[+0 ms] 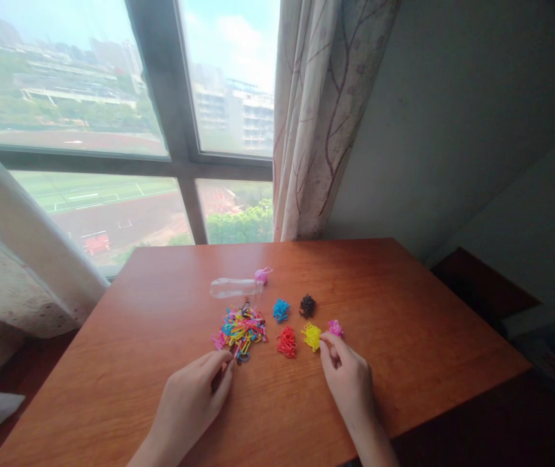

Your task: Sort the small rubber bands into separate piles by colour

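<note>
A mixed heap of coloured rubber bands (241,329) lies mid-table. To its right sit small sorted piles: blue (281,311), black (307,305), red (286,342), yellow (312,336) and pink (335,327). My left hand (194,402) rests just below the mixed heap, fingertips pinched at its near edge; what they hold is too small to see. My right hand (348,376) has its fingers curled, the fingertips touching between the yellow and pink piles.
A clear plastic bottle (235,287) with a pink cap lies on its side behind the heap. The wooden table (404,337) stands against a window with a patterned curtain (321,117). A dark cabinet (482,285) is at the right.
</note>
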A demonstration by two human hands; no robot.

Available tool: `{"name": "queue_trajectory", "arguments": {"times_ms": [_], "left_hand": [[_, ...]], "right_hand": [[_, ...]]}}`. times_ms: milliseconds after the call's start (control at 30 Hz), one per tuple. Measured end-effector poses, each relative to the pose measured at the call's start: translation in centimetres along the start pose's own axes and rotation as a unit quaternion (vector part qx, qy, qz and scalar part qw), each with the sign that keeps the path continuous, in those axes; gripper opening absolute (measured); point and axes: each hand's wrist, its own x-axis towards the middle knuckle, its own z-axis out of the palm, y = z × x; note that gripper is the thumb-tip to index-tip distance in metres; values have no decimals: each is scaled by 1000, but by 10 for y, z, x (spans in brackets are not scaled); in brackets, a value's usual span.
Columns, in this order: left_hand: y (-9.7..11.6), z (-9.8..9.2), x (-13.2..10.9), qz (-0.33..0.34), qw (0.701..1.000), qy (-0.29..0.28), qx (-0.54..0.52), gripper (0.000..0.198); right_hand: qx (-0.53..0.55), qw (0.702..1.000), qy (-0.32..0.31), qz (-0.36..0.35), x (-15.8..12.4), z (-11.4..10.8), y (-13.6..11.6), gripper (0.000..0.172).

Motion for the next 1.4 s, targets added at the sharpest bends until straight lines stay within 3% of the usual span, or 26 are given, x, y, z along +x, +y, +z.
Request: {"name": "queue_trajectory", "arguments": {"times_ms": [233,567,867,1400], "left_hand": [[0,0,0,-18,1000,25,-2,20],[3,3,0,-67,997,-23,42,14],[5,5,0,-62,993,-40,88,13],[1,0,-3,-95,994,-24,38,19]], "right_hand": [[46,997,-46,-50,-8,16,-35,25],[47,986,-132,-96,-17,42,-82,19],[51,982,-162,-83,-19,45,-81,18],[68,977,-188,-68,-20,43,-82,16]]}}
